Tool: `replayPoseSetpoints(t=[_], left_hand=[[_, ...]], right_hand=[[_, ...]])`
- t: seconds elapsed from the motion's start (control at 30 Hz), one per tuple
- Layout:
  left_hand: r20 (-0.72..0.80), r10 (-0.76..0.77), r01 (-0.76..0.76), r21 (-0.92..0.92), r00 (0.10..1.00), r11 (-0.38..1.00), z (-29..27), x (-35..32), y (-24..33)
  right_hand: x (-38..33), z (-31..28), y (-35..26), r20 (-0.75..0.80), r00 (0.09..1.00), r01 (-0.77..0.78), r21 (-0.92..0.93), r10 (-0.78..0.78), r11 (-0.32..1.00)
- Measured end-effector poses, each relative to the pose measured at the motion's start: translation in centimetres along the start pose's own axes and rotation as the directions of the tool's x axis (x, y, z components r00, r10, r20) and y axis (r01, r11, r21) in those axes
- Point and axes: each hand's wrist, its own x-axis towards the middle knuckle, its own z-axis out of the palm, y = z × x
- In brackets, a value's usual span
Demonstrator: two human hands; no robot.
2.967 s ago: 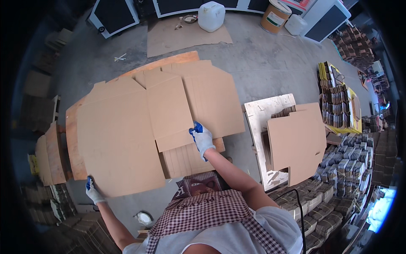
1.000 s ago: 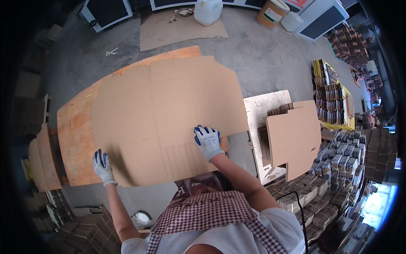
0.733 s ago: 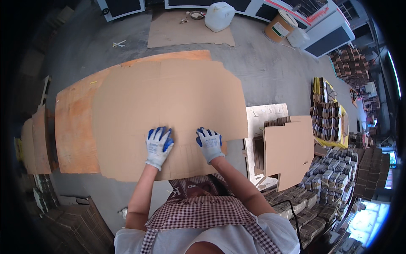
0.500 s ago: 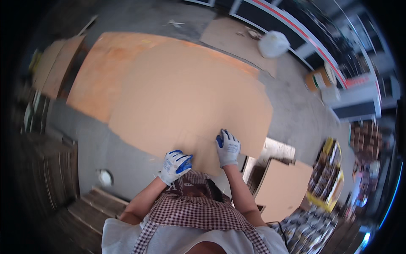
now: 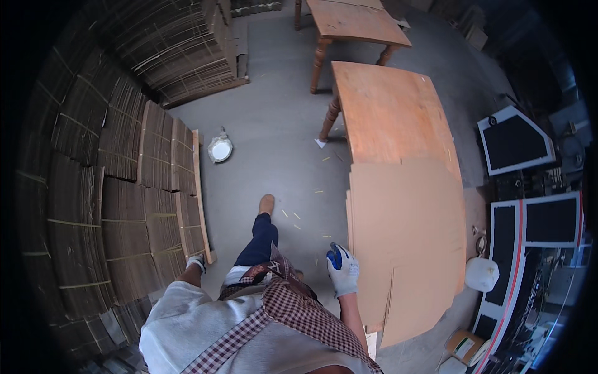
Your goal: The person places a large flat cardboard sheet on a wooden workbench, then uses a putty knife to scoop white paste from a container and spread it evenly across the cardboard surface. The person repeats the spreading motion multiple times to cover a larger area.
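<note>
My right hand (image 5: 342, 270), in a white work glove with a blue palm, is raised beside the left edge of the cardboard sheets (image 5: 408, 230). Its fingers are curled closed; what they hold, if anything, I cannot make out. The sheets lie flat on a wooden table (image 5: 395, 115), covering its near part. A smaller flap or cut shows at their near left edge. My left hand (image 5: 197, 262), gloved too, hangs low by the near end of a wooden pallet (image 5: 205, 234) under strapped cardboard bundles (image 5: 128, 218). Its fingers are too small and partly hidden to read.
More cardboard stacks (image 5: 180, 50) stand at the far left. A round white-topped object (image 5: 220, 148) sits on the floor ahead, with yellow strap scraps about. A second wooden table (image 5: 358, 22) stands beyond. To the right are a white container (image 5: 482, 274), a drum (image 5: 464, 346) and machinery (image 5: 520, 140).
My view has swung left, toward the bundles and floor. Both hands have come away from the cardboard sheets, which now lie to my right. One boot is stepped forward.
</note>
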Motion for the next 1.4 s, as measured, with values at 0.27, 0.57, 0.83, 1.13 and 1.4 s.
replayPoseSetpoints(t=[0.27, 0.57, 0.83, 1.13, 1.4], left_hand=[[0.185, 0.311, -0.259, -0.258, 0.932, 0.931, 9.3, 5.3, 18.9], [0.258, 0.234, -0.138, -0.340, 0.937, 0.930, 16.1, 9.8, 37.5], [0.303, 0.060, 0.112, -0.517, 0.951, 0.849, 19.3, 24.4, 42.2], [0.196, 0.319, -0.268, -0.246, 0.927, 0.931, 22.0, 51.1, 37.1], [-0.342, 0.713, -0.737, 0.083, 0.611, 0.671, 17.0, 46.1, 60.8]], right_hand=[[19.6, 11.5, -4.4, 0.219, 0.959, -0.181, -0.022, 0.181, 0.983], [49.1, 38.5, -5.0, 0.597, 0.666, -0.693, 0.271, 0.448, 0.668], [65.3, 60.3, -9.6, 0.707, 0.600, -0.733, 0.299, 0.375, 0.611], [71.2, 94.2, -11.8, 0.710, 0.701, -0.034, 0.135, -0.073, 0.990], [77.6, 106.1, -3.7, 0.766, 0.622, -0.564, 0.294, 0.163, 0.772]])
